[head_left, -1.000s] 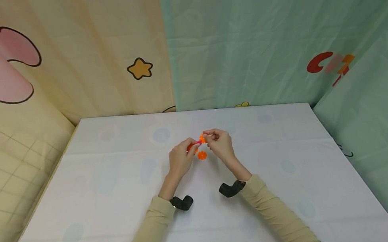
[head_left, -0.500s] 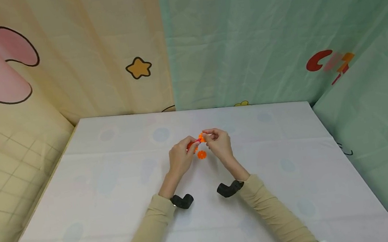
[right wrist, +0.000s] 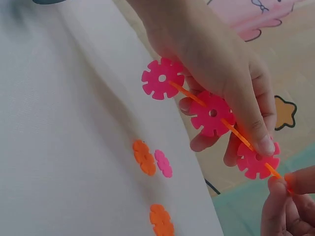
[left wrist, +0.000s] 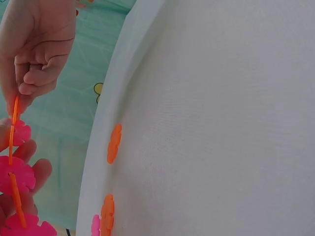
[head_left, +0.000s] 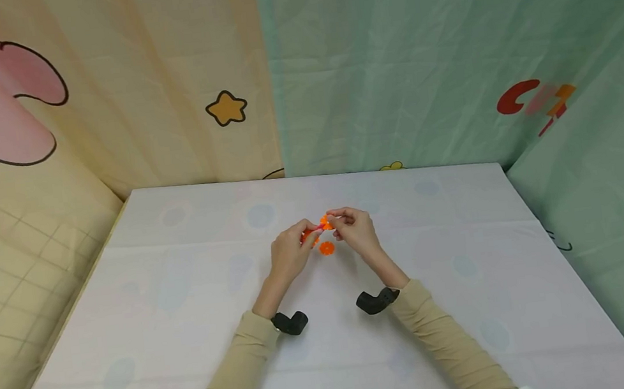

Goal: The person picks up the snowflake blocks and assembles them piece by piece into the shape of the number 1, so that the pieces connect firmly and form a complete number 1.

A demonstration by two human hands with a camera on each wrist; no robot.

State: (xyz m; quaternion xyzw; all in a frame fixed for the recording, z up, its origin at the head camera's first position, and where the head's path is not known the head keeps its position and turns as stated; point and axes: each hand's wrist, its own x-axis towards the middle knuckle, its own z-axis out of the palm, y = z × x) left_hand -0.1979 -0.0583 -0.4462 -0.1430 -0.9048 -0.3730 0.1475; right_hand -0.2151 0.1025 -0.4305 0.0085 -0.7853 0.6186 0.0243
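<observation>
My left hand [head_left: 289, 251] holds a chain of notched snowflake discs. In the right wrist view, one pink disc [right wrist: 162, 78] is at the far end, a second pink disc [right wrist: 212, 127] lies along the fingers, and a third pink disc [right wrist: 248, 167] sits under the thumb. Orange discs seen edge-on, such as this orange disc [left wrist: 16, 196], slot between the pink ones. At the chain's end my right hand [head_left: 358, 231] pinches an orange disc [head_left: 327, 222] between thumb and fingertips, right beside the third pink disc. The fingertips cover part of that orange disc.
On the white table [head_left: 189, 337] lies a loose orange disc [head_left: 326, 248] below the hands. The right wrist view shows another orange disc [right wrist: 143, 157] next to a loose pink disc [right wrist: 163, 163]. Curtains [head_left: 392, 83] stand behind the table's far edge.
</observation>
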